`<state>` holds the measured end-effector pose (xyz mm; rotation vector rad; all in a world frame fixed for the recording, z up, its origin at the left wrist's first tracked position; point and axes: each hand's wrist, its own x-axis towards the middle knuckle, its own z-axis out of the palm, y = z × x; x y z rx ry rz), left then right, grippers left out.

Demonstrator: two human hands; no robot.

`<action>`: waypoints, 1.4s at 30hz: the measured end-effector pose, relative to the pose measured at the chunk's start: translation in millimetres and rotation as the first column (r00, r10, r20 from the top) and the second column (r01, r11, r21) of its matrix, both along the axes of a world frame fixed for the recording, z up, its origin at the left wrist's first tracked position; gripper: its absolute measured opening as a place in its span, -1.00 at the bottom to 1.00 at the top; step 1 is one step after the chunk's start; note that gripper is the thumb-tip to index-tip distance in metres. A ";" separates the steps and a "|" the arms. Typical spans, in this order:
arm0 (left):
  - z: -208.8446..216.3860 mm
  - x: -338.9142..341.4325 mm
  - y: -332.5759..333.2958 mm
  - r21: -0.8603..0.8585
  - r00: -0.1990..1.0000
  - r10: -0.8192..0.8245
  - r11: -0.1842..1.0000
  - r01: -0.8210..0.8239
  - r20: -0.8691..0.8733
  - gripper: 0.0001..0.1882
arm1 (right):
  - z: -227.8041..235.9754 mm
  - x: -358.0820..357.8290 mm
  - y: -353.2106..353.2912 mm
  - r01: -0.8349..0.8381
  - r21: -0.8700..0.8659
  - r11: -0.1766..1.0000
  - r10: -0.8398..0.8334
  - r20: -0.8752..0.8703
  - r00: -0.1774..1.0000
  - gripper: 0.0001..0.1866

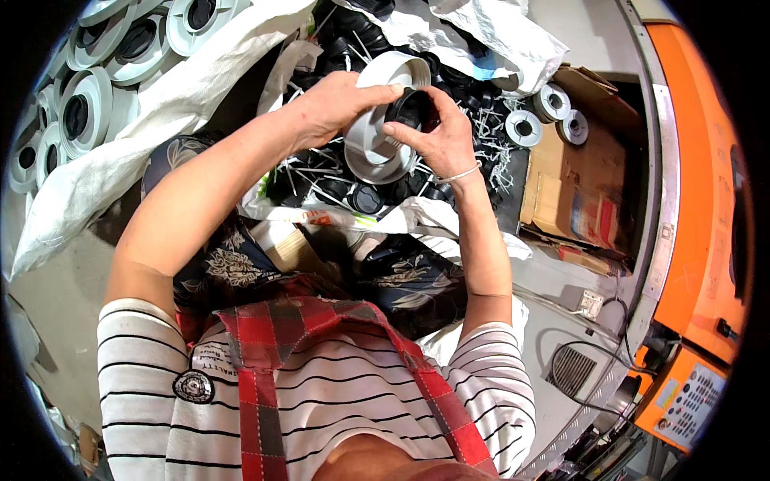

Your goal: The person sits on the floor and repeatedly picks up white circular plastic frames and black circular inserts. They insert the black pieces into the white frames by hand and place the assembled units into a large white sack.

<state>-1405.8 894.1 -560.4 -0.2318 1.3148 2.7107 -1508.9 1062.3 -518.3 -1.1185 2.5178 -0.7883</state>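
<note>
Between my hands, above an open sack, is a light grey-white plastic part (370, 156) with a wide round flange and a raised ring. My left hand (341, 104) grips its upper left side, thumb stretched across toward the centre. A round black plastic cap (408, 109) sits at the part's right side, tilted, with my right hand (445, 143) closed around it, thumb and fingers on its edge. Whether the cap is seated in the part I cannot tell. Below lie several black caps (366, 199) among thin white plastic sprues in the white woven sack (425, 215).
Grey-white flanged parts with black centres (87, 112) fill a white sack (160, 120) at the left. Three small white rings (523, 128) lie beside an open cardboard box (573, 172) on the right. An orange machine (694, 184) and black cable (553, 369) stand beyond.
</note>
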 end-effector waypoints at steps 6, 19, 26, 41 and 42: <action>3.9 15.5 -5.9 -0.003 0.985 -0.146 0.989 0.147 0.094 -0.57 | 12.0 25.4 10.0 -0.367 0.038 0.930 0.352 -0.384 0.854 -0.27; 2.2 26.6 13.2 -0.227 0.996 0.029 0.973 -0.048 -0.087 -0.60 | -35.6 30.6 27.0 0.060 -0.189 0.980 -0.030 0.155 0.987 -0.35; 39.5 22.8 -22.5 -0.744 0.848 0.146 0.418 -0.520 -0.510 -0.51 | -45.8 4.4 27.5 0.304 -0.100 0.947 -0.204 0.545 0.813 -0.31; -30.8 4.9 -23.0 -0.755 0.783 0.534 0.356 -0.551 -0.319 -0.30 | -97.0 -41.0 23.1 0.244 -0.049 0.969 -0.208 0.378 0.902 -0.67; -21.0 9.4 -26.4 -0.588 0.881 0.473 0.705 -0.396 -0.026 -0.41 | -83.6 -36.6 6.7 0.209 -0.135 0.969 -0.135 0.420 0.897 -0.65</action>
